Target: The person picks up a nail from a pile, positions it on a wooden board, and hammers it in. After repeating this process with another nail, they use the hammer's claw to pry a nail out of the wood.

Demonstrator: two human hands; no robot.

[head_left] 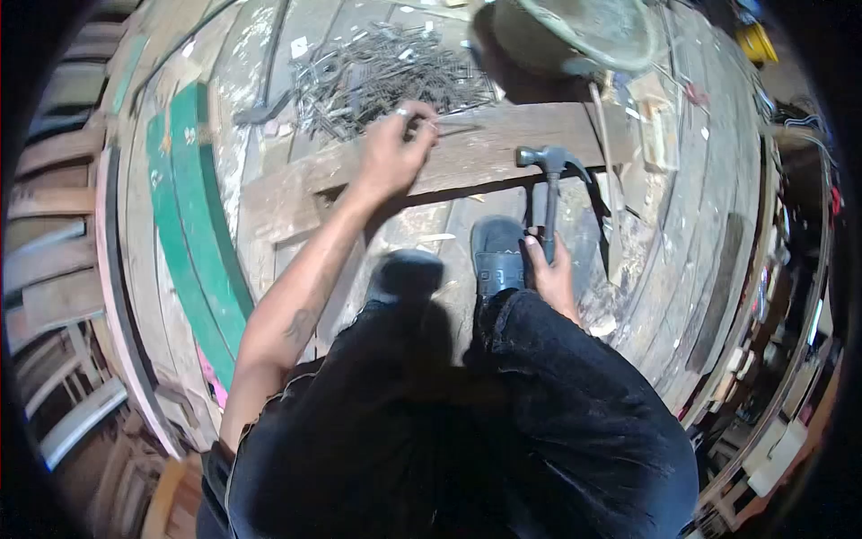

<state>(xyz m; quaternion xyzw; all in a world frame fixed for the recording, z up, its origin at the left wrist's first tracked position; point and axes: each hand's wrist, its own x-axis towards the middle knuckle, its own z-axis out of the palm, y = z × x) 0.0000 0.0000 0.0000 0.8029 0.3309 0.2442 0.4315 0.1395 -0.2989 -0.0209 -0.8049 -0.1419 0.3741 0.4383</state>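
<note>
My left hand (pixel 395 148) is over the near edge of a pile of nails (pixel 382 76), its fingers curled together; a thin nail-like piece seems to stick out from the fingertips. Around the handle of a claw hammer (pixel 551 193) my right hand (pixel 554 274) is closed, beside my right shoe. The hammer's head points away from me, over a wooden board (pixel 512 135) that lies crosswise in front of my feet.
Green planks (pixel 193 198) lie at the left. A round basin (pixel 584 36) stands at the top, right of the nails. A pry bar (pixel 265 110) is left of the pile. Stacked wood lines both sides. My shoes (pixel 498 256) rest below the board.
</note>
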